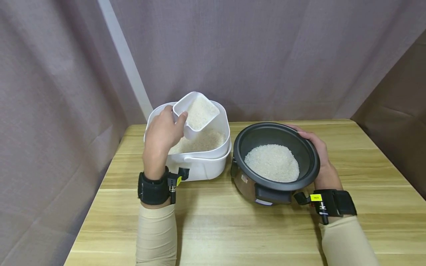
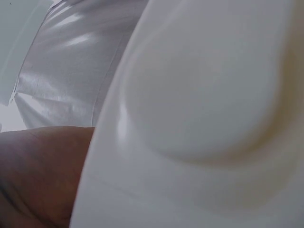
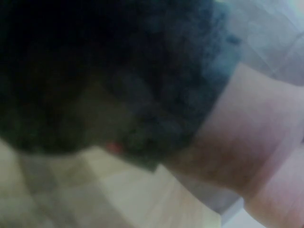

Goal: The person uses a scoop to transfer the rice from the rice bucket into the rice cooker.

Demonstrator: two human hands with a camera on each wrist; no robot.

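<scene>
Resting along the lower edge of the frame are two beige sleeves with black wrist straps, lying over the pale wooden table. Right of centre, the right hand is cupping the far right rim of the dark round cooker pot, its fingers curled against the wall and steadying it; the right wrist view is too blurred to add anything. A low mound of white rice is already lying in the bottom of that pot, so at least part of the transfer looks done, though the pot is far from full.

Left of centre, the left hand is gripping the small white square plastic scoop, thumb and fingers wrapped round its near wall. The scoop is full of rice and is being held, tilted, just above the white rounded plastic storage bin, not yet over the pot. The bin, just beside the pot, is holding plenty more rice. Judging from this, another scoopful is loaded and remains to be carried across and poured.

Behind the table, grey-brown curtains are hanging.
</scene>
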